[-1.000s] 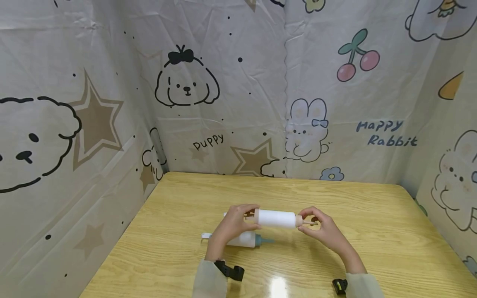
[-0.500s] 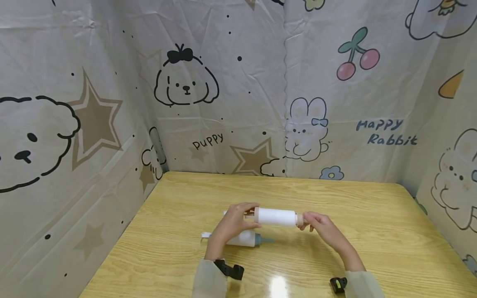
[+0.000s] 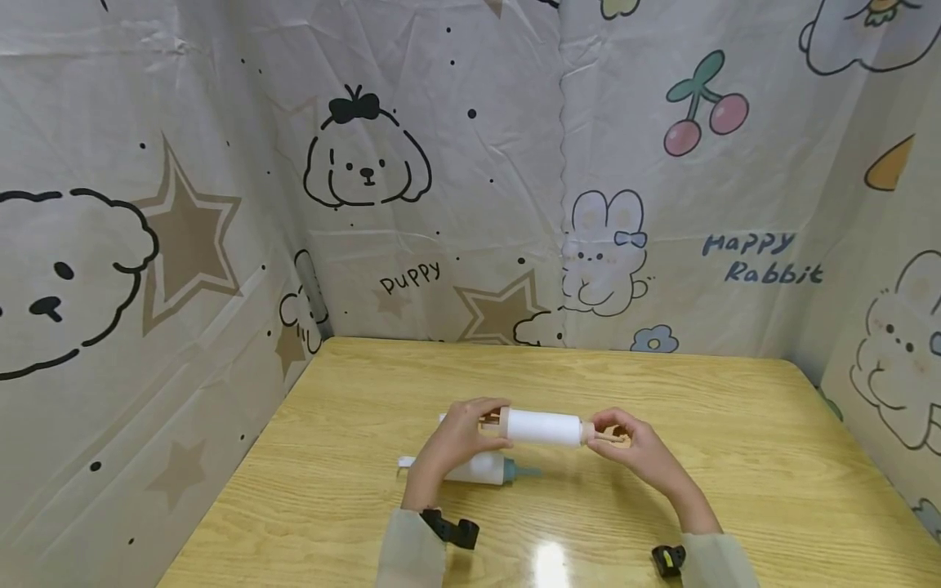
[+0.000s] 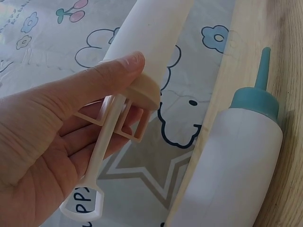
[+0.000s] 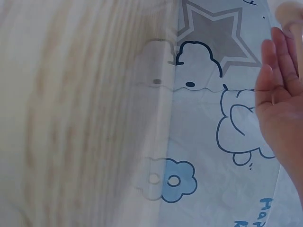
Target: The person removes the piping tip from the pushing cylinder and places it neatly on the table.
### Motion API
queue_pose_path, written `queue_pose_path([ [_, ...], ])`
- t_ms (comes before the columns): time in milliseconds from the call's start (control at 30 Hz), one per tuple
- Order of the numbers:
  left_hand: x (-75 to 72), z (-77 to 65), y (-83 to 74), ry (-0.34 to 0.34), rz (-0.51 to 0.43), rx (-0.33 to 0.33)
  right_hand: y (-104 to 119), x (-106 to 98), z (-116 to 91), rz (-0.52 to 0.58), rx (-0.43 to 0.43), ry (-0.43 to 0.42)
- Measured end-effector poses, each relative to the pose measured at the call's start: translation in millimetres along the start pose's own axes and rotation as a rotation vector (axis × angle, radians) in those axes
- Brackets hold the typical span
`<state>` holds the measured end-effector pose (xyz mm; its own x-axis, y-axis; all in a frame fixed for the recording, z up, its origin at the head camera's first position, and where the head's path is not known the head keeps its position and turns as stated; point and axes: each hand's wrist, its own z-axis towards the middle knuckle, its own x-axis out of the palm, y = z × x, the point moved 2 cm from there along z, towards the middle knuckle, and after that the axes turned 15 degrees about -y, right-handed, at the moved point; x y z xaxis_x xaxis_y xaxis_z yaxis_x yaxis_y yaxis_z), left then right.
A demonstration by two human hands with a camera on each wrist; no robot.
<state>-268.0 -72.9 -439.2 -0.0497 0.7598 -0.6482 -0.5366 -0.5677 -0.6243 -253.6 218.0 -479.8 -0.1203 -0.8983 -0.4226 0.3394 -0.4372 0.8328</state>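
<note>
A large white syringe (image 3: 544,427) with peach-coloured ends lies level between my two hands, raised above the wooden table. My left hand (image 3: 459,437) grips its plunger end. In the left wrist view the thumb presses on the barrel beside the peach collar, fingers behind it; the pale plunger rod (image 4: 106,142) with its ring handle runs down past the palm. At the other end, my right hand (image 3: 643,457) pinches the peach nozzle cap (image 3: 587,433), its thin tip showing between the fingers. A second white syringe (image 3: 478,469) with a teal nozzle cap (image 4: 255,104) lies close below.
The pale wooden table (image 3: 353,523) has a cloth curtain (image 3: 441,163) with cartoon prints on its back, left and right sides. Each wrist carries a small black camera, such as the left camera (image 3: 459,532). The second syringe lies partly behind the left forearm.
The right-hand fingers closed over the nozzle cap half a second ago, hiding the thin tip, then turned back so the tip shows again. The left hand keeps its grip, nearly still.
</note>
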Motion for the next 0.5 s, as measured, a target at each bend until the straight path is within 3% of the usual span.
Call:
queue_pose_path([
  [200, -1.0, 1.3, -0.2, -0.003, -0.022, -0.021, 3.7, 0.2, 0.7, -0.038, -0.127, -0.083],
  [500, -1.9, 1.0, 0.5, 0.003, -0.012, -0.034, 3.4, -0.5, -0.2, -0.039, -0.169, -0.107],
])
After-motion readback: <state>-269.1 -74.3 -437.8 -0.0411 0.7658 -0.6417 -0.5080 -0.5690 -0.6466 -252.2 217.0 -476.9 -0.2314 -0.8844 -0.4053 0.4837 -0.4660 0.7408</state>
